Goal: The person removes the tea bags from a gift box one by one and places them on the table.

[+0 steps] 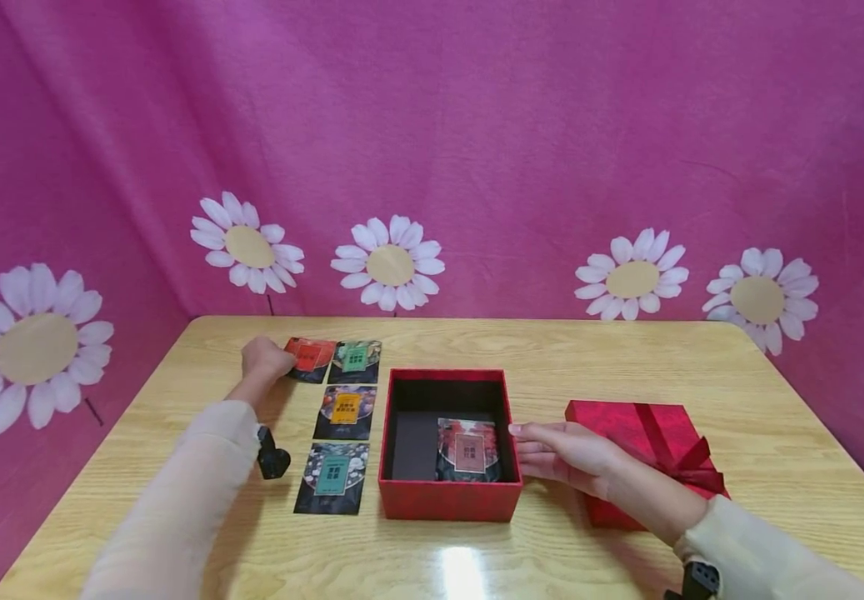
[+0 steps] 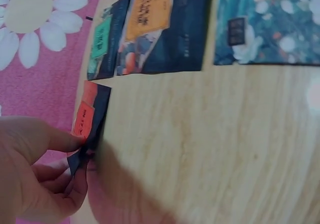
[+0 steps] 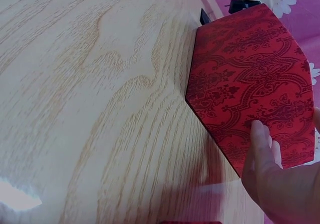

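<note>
At the far left of the table, my left hand point(image 1: 265, 358) pinches the edge of a red and black sachet point(image 1: 310, 358). In the left wrist view, thumb and fingers grip that sachet point(image 2: 86, 119) by its near end, and it looks tilted. My right hand point(image 1: 562, 450) touches the right side of an open red box point(image 1: 446, 502), its fingers fairly straight; the right wrist view shows fingertips against the patterned wall point(image 3: 250, 79). Inside the dark interior lies a sachet with a pinkish-red label point(image 1: 467, 452), toward the front right.
Left of the box lie a green-label sachet point(image 1: 355, 362), an orange-label sachet point(image 1: 345, 412) and a teal-label sachet point(image 1: 332, 478) in a column. A red lid with a ribbon bow point(image 1: 626, 421) sits at the right, partly behind my right forearm. A pink flowered cloth point(image 1: 476, 150) hangs behind the table.
</note>
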### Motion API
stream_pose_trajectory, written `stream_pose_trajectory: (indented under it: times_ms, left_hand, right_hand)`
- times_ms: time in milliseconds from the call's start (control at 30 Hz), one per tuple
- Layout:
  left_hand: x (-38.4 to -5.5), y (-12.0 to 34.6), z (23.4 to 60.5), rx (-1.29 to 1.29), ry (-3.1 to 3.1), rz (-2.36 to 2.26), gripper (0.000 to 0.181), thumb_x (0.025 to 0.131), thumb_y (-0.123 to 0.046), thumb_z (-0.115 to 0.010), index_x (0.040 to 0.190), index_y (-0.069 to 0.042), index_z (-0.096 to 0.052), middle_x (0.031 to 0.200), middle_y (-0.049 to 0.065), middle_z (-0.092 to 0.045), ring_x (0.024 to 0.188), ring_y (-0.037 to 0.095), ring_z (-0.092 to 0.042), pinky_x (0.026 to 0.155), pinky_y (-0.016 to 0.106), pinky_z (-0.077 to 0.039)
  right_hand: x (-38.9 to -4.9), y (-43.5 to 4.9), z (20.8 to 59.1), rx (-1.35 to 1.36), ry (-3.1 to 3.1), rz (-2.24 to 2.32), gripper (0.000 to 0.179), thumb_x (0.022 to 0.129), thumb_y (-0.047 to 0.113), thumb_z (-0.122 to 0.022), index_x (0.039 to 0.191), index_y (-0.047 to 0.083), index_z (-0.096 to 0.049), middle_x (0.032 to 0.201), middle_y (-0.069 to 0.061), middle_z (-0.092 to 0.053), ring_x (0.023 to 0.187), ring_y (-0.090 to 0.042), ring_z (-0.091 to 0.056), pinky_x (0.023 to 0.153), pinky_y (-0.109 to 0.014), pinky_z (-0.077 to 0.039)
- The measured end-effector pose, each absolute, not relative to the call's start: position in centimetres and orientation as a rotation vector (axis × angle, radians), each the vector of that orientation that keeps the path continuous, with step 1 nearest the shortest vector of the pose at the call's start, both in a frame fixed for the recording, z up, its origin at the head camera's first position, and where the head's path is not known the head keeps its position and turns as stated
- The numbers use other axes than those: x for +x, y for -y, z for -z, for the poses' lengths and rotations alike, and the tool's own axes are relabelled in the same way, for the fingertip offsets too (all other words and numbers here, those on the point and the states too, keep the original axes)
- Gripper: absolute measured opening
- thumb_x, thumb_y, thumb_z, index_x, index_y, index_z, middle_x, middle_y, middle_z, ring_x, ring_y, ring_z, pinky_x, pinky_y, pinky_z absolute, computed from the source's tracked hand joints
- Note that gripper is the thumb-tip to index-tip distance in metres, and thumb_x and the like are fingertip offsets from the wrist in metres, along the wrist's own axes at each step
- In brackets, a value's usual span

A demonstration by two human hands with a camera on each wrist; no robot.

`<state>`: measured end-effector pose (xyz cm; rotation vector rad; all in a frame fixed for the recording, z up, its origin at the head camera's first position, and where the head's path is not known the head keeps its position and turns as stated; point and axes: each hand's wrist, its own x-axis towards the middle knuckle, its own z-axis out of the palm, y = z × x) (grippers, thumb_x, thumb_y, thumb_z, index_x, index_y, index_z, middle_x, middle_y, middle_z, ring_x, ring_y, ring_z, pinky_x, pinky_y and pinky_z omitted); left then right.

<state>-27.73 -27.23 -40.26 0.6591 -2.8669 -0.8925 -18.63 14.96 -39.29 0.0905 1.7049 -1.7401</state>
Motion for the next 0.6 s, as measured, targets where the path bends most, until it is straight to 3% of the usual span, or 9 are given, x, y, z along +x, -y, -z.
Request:
stream_pose_trajectory:
  times_ms: [200, 600]
  left_hand:
    - [-27.45, 26.94, 40.82, 0.716, 2.837, 0.871, 0.009, 0.075, -0.008, -0.057, 0.075, 0.000, -0.053, 0.077, 0.013, -0.051, 0.073, 0.022, -0.045, 0.059, 0.026, -0.041]
    - [-27.30, 26.63, 40.58, 0.770, 2.887, 0.790, 0.013, 0.080, -0.015, -0.053, 0.073, -0.004, -0.052, 0.078, 0.011, -0.053, 0.074, 0.025, -0.051, 0.055, 0.028, -0.041]
  right_hand:
    - [-18.80, -15.00, 39.24, 0.125, -1.709, 1.732, 0.070, 0.093, 0.036, -0.061, 0.141, -0.009, -0.036, 0.119, -0.014, -0.068, 0.100, -0.019, -0.070, 0.090, -0.031, -0.056]
    - [-18.77, -14.94, 39.25, 0.151, -1.713, 1.727, 0.070, 0.093, 0.036, -0.060, 0.142, -0.008, -0.036, 0.123, -0.017, -0.066, 0.101, -0.019, -0.070, 0.091, -0.031, -0.056]
